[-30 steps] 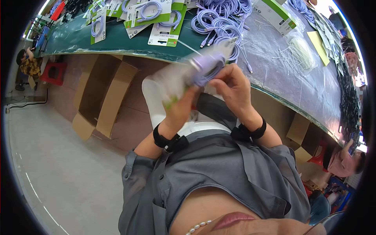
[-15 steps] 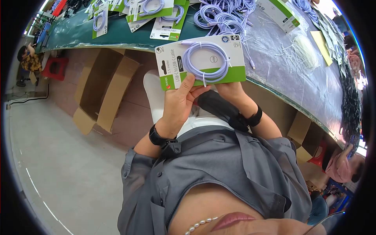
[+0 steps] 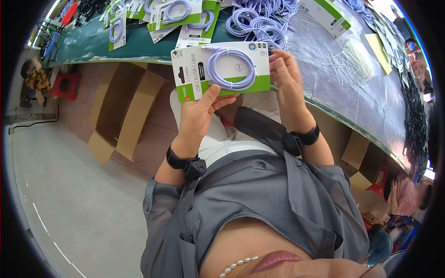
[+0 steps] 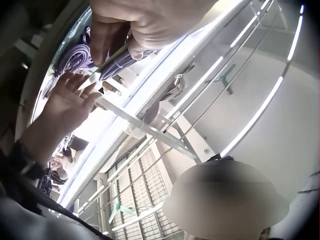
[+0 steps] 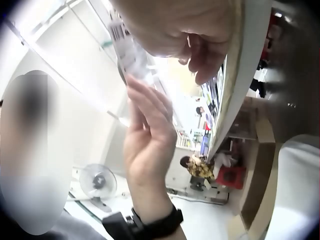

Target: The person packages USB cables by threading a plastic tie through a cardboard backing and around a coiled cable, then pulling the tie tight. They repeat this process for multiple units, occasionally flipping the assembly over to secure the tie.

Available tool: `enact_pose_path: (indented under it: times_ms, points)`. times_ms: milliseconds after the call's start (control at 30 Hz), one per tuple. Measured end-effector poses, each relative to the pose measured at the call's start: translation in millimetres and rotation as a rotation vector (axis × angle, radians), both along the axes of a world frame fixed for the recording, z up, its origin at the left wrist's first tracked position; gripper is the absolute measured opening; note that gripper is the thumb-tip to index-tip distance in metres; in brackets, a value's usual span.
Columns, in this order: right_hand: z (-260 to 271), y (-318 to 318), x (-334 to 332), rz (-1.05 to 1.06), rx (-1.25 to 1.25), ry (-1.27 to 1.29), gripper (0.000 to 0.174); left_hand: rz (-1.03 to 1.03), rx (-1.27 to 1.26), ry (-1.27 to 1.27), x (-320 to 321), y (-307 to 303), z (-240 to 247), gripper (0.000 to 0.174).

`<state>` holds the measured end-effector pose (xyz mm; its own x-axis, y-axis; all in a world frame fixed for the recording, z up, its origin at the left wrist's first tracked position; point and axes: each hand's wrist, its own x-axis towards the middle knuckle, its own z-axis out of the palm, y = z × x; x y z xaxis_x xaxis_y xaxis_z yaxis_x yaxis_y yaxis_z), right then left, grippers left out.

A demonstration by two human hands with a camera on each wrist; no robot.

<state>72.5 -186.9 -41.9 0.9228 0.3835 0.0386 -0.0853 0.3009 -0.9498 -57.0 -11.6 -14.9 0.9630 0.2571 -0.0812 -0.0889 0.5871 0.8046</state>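
My left hand (image 3: 197, 116) pinches the lower left of a white and green cable card (image 3: 187, 69), thumb on the front and fingers behind. A coiled lilac USB-C cable (image 3: 211, 69) is fastened to its printed face, which is turned up to the head view. Beside the card's right edge, my right hand (image 3: 289, 85) has relaxed, slightly bent fingers and holds nothing. In the left wrist view the card appears nearly edge-on under the left hand (image 4: 150, 20). The right wrist view shows the card's barcoded back (image 5: 122, 37) above the left hand (image 5: 150, 140).
Other carded cables (image 3: 174, 11) lie at the table's back left, with a heap of loose lilac cables (image 3: 259, 23) beside them. White zip ties (image 3: 359, 65) and a yellow sheet (image 3: 378, 53) are on the right. Open cardboard boxes (image 3: 134, 111) stand below the table edge.
The card was blurred in motion between both hands, then faced up, held at its lower edge. It has since shifted slightly left in the left hand, and the right hand has come off it.
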Motion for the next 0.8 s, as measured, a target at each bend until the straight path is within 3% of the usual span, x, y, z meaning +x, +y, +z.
enact_pose_path:
  times_ms: [33, 67, 100, 167, 200, 267, 400, 567, 667, 733, 800]
  points:
    - [8.2, -2.2, 1.7, -0.111, -0.039, -0.173, 0.043, 0.002, 0.046, -0.009, 0.6, 0.8, -1.8, 0.032]
    - [17.6, -5.1, -2.6, -0.095, -0.219, -0.302, 0.057, -0.004, 0.046, -0.012, 1.2, -0.8, -4.4, 0.032]
    - [21.2, -1.2, -5.3, -0.104, -0.221, -0.302, 0.057, 0.017, 0.112, 0.016, 1.7, -3.8, -6.8, 0.032]
    - [26.1, 9.1, -10.4, -0.119, -0.548, -0.707, 0.064, 0.031, 0.179, 0.039, 2.6, -10.3, -7.6, 0.032]
    - [27.4, 11.0, -6.9, -0.131, -0.593, -0.85, 0.059, 0.015, 0.195, 0.035, 1.4, -13.8, -7.0, 0.032]
    - [25.9, 8.3, -4.3, -0.099, -0.6, -0.817, 0.053, 0.003, 0.212, 0.034, 0.2, -12.2, -8.3, 0.032]
    - [25.6, 9.8, -8.0, -0.083, -0.578, -0.752, 0.041, -0.053, 0.006, 0.037, 3.5, -1.9, -18.2, 0.033]
    - [19.9, 18.7, -14.0, -0.196, -0.614, -0.759, 0.042, 0.011, -0.042, 0.052, 9.0, -12.7, -32.2, 0.032]
    - [16.7, 24.2, -16.3, -0.255, -0.636, -0.815, 0.043, 0.033, 0.082, -0.036, 12.3, -35.9, -38.1, 0.036]
    - [14.6, 26.4, -20.0, -0.267, -0.642, -0.819, 0.044, 0.161, -0.072, -0.073, 16.2, -47.4, -37.2, 0.038]
    - [12.7, 29.6, -24.3, -0.278, -0.598, -0.822, 0.043, 0.178, -0.066, -0.08, 20.0, -46.4, -34.5, 0.037]
